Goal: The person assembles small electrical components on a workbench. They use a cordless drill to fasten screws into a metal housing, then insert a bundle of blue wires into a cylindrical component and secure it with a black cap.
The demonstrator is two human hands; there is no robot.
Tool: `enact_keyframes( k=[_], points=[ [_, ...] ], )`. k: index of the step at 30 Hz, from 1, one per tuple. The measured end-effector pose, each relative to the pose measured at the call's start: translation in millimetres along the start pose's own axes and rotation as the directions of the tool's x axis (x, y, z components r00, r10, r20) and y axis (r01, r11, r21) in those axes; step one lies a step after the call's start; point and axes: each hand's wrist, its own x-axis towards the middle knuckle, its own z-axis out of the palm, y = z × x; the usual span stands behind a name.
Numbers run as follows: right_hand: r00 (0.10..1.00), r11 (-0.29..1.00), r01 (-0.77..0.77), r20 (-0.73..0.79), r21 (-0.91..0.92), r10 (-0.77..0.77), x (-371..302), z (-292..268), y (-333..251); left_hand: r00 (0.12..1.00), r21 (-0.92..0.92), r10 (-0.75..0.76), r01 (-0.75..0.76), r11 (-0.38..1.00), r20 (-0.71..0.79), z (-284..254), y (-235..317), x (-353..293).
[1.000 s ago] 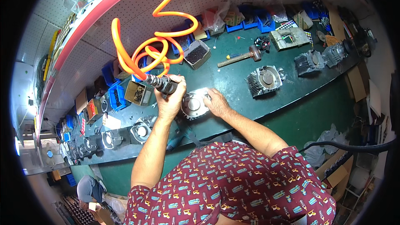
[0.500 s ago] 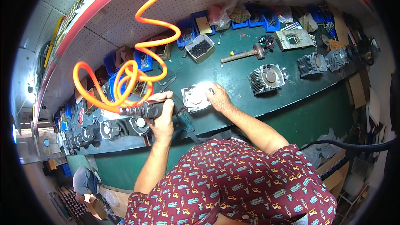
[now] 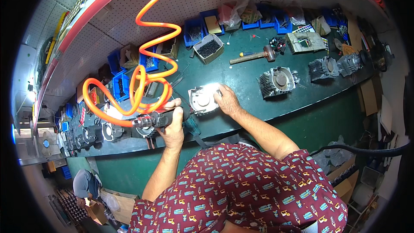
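Observation:
My left hand point(image 3: 173, 130) is wrapped around a black air screwdriver point(image 3: 160, 119), which lies nearly level and points right. A coiled orange air hose point(image 3: 159, 25) joins its left end. The tool's front end is close to the left side of a silver metal engine housing point(image 3: 200, 101) on the bench; whether its bit touches cannot be made out. My right hand point(image 3: 228, 102) grips the housing's right edge, fingers bent over it. Strong glare washes out the housing's upper right part. Beside the tool, a teal power tool point(image 3: 191, 126) lies at the bench's near edge.
More finned engine units point(image 3: 277, 82) stand along the green bench point(image 3: 241, 71) to the right and left. Toward the back are a mallet point(image 3: 264, 55), a box of dark screws point(image 3: 209, 48) and blue bins point(image 3: 194, 33). Another person point(image 3: 86, 185) is at the lower left.
My left hand and the air screwdriver have shifted slightly right and nearer to me. The orange hose loops have swung. My right hand stays on the housing.

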Motion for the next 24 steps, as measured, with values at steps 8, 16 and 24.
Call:
enact_keyframes(
  k=[8,16,24],
  points=[
    [0.998,0.998,0.010,-0.055,-0.058,-0.013,-0.7,3.8,-1.9,0.954,0.184,-0.099,0.047,0.982,0.283,14.5,9.0,7.3],
    [0.994,0.993,0.065,-0.077,-0.095,-0.072,1.6,13.5,7.1,0.941,0.239,-0.010,-0.075,0.968,0.338,24.1,5.2,10.2],
    [0.998,0.997,-0.018,-0.056,-0.071,0.014,-4.2,6.0,-8.6,0.942,0.283,-0.063,-0.035,0.958,0.330,-5.4,-67.5,8.2]
  ],
)
